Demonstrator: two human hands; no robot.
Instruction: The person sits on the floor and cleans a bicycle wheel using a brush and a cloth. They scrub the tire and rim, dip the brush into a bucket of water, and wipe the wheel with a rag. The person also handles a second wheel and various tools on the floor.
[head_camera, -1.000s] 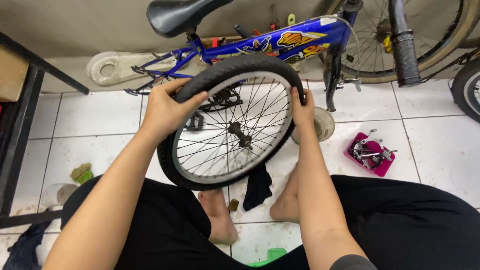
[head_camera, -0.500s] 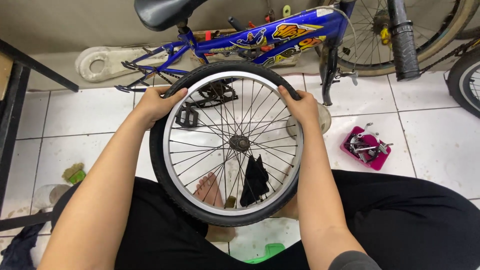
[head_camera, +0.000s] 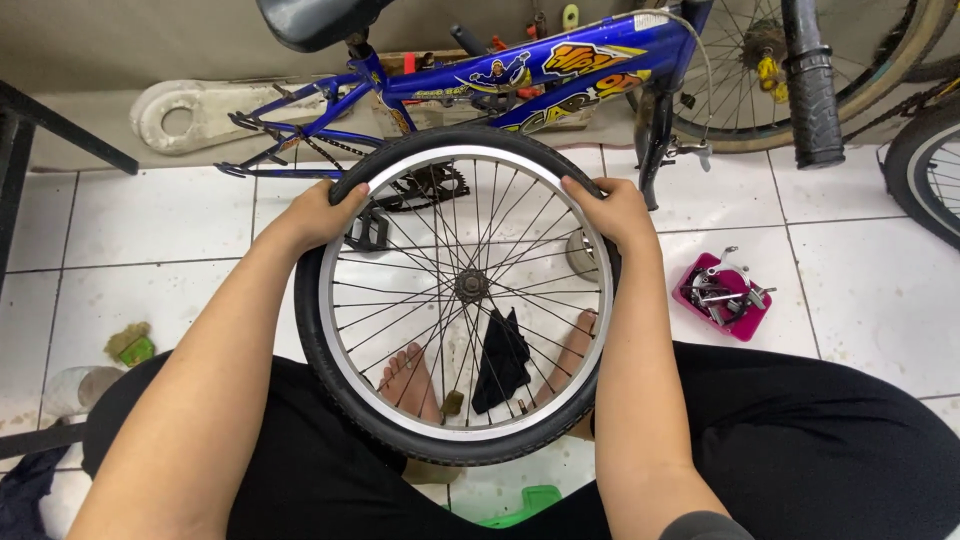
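Gripping the bicycle wheel (head_camera: 455, 300) at its upper tyre, left hand (head_camera: 322, 215) and right hand (head_camera: 615, 212) curl fingers (head_camera: 585, 190) around the rim.

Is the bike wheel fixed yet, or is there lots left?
Done: the tyre sits on the wheel. In hand: the left hand and right hand hold its top edge. Left: the blue bike behind has no wheel in its rear frame, so fitting remains.

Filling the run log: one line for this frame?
left hand: grips bicycle wheel tyre, upper left | right hand: grips tyre, upper right | wheel: over lap
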